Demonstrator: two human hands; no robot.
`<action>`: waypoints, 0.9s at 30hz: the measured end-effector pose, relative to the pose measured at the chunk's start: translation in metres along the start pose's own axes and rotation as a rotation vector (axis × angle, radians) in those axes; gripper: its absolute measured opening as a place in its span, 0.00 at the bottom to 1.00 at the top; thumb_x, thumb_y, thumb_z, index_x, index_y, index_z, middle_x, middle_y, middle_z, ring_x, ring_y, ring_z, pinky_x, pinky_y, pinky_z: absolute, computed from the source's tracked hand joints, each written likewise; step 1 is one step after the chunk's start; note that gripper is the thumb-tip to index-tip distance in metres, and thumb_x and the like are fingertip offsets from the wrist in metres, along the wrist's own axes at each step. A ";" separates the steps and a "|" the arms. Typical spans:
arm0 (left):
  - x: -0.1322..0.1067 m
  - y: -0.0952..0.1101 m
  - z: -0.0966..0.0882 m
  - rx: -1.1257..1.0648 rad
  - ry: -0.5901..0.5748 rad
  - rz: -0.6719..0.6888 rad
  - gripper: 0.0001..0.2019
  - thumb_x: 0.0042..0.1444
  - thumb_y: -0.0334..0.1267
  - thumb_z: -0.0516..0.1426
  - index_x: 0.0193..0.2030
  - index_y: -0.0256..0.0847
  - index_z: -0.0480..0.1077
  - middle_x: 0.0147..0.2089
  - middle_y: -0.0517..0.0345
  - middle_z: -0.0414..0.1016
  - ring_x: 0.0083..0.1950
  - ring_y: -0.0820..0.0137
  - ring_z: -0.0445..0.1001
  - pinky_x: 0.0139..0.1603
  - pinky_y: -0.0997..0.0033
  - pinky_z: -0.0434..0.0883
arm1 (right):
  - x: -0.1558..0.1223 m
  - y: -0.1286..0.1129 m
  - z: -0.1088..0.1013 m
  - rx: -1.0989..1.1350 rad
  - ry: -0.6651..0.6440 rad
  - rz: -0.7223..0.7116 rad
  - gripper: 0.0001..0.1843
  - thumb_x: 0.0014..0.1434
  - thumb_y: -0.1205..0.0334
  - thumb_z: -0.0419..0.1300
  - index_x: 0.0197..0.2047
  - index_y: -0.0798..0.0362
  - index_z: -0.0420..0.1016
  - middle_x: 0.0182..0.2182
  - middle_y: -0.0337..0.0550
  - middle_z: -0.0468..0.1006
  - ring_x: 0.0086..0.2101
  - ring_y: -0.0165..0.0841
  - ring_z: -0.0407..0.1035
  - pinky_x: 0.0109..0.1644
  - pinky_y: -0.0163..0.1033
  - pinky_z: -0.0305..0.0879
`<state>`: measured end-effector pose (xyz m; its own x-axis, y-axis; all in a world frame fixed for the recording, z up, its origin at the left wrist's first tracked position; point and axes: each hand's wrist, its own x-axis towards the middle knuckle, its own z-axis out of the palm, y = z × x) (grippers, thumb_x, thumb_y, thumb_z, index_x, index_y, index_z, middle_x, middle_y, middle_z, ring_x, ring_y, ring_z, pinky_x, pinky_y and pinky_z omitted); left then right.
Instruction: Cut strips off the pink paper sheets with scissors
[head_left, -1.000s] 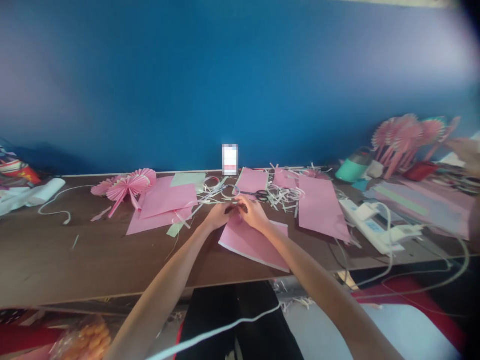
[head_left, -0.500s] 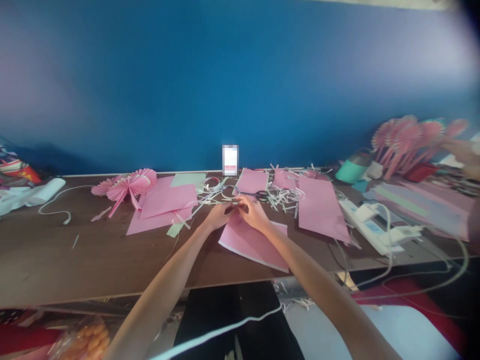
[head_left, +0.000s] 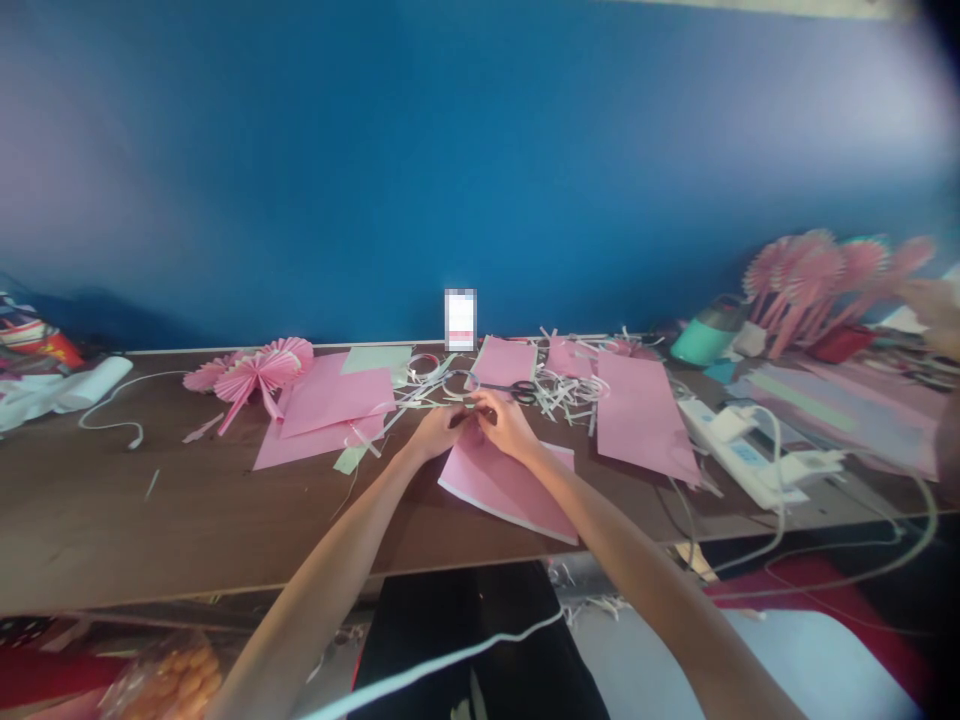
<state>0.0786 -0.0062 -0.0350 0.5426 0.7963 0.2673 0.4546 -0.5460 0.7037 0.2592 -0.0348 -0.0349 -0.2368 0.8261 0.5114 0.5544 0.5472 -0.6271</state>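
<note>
My left hand (head_left: 435, 432) and my right hand (head_left: 504, 424) meet at the far edge of a pink paper sheet (head_left: 510, 488) lying on the brown table (head_left: 150, 510). The fingers of both hands are bent and pinched together on that edge of the sheet. Black-handled scissors (head_left: 517, 388) lie just beyond my right hand among curled white paper strips (head_left: 570, 392).
More pink sheets (head_left: 330, 405) (head_left: 645, 412) lie left and right. Folded pink paper fans (head_left: 251, 372) sit at the left, a bunch of fans (head_left: 817, 270) at the far right. A white power strip (head_left: 739, 455) with cables lies right. Another person's hand (head_left: 934, 305) shows at the right edge.
</note>
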 end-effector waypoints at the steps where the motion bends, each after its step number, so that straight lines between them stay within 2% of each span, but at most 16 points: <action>1: 0.000 0.000 0.000 0.003 0.000 -0.002 0.11 0.57 0.41 0.52 0.38 0.39 0.73 0.34 0.55 0.76 0.36 0.67 0.72 0.41 0.70 0.67 | 0.000 0.000 0.000 0.001 0.001 0.001 0.21 0.55 0.72 0.53 0.52 0.50 0.66 0.37 0.42 0.79 0.36 0.34 0.74 0.46 0.41 0.66; 7: 0.001 0.000 0.000 0.009 -0.005 0.013 0.11 0.58 0.41 0.52 0.36 0.38 0.72 0.35 0.55 0.76 0.37 0.67 0.72 0.40 0.71 0.67 | -0.001 -0.001 -0.001 0.024 0.007 0.015 0.22 0.54 0.72 0.53 0.53 0.51 0.65 0.36 0.41 0.78 0.35 0.33 0.73 0.44 0.39 0.66; 19: 0.000 0.003 -0.002 -0.006 -0.005 0.019 0.10 0.58 0.39 0.51 0.38 0.38 0.72 0.35 0.55 0.76 0.36 0.68 0.72 0.38 0.72 0.66 | 0.000 -0.004 -0.003 0.019 0.056 0.028 0.20 0.55 0.69 0.52 0.52 0.52 0.63 0.32 0.41 0.77 0.33 0.34 0.72 0.40 0.38 0.66; 27: 0.000 0.001 0.000 -0.032 0.006 0.034 0.10 0.57 0.38 0.52 0.38 0.38 0.72 0.36 0.55 0.76 0.37 0.68 0.73 0.39 0.71 0.67 | -0.001 -0.002 -0.004 0.069 0.030 -0.007 0.25 0.54 0.68 0.54 0.56 0.51 0.60 0.35 0.42 0.77 0.36 0.34 0.72 0.43 0.40 0.66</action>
<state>0.0784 -0.0066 -0.0345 0.5533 0.7790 0.2951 0.4129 -0.5642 0.7150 0.2614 -0.0373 -0.0318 -0.2162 0.8182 0.5328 0.4964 0.5620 -0.6616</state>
